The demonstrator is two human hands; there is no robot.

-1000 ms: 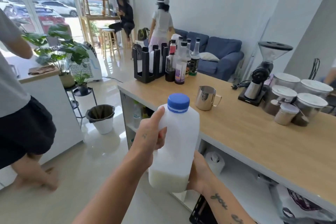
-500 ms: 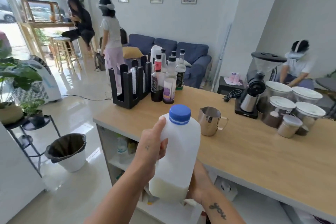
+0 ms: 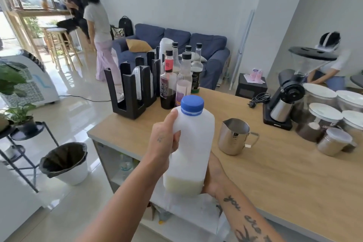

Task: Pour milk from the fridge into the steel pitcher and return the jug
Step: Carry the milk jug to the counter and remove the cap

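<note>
Centre of the frame: the milk jug (image 3: 191,143) is being carried upright in both hands, just short of the near edge of the tabletop (image 3: 284,173). The left hand (image 3: 164,141) is wrapping around the jug's upper left side, thumb running up toward the shoulder, fingers closed on the handle region – a grip that is steadying the top. The right hand (image 3: 213,175) is cupping the lower right side and base, most of it hidden behind the jug, so it is probably bearing the weight. The blue cap (image 3: 192,104) is sitting on the neck, which is keeping the contents safe in transit; the pour is not yet begun. Milk is showing only as a low band at the bottom of the translucent body.

Right of centre: the steel pitcher (image 3: 233,136) is standing upright and open-mouthed on the tabletop, handle to the right, just beside the jug in the picture but not touching it – set clear of the syrup bottles (image 3: 176,82) and black cup holder (image 3: 133,88) at upper centre, so there is room to tip the jug over it.

Compared with the earlier frames, the grip on the jug is unchanged, while the tabletop and pitcher are now appearing closer and further toward the centre, and the bin (image 3: 64,161) is sitting at lower left; the view is swinging rightward as the wearer approaches.
</note>
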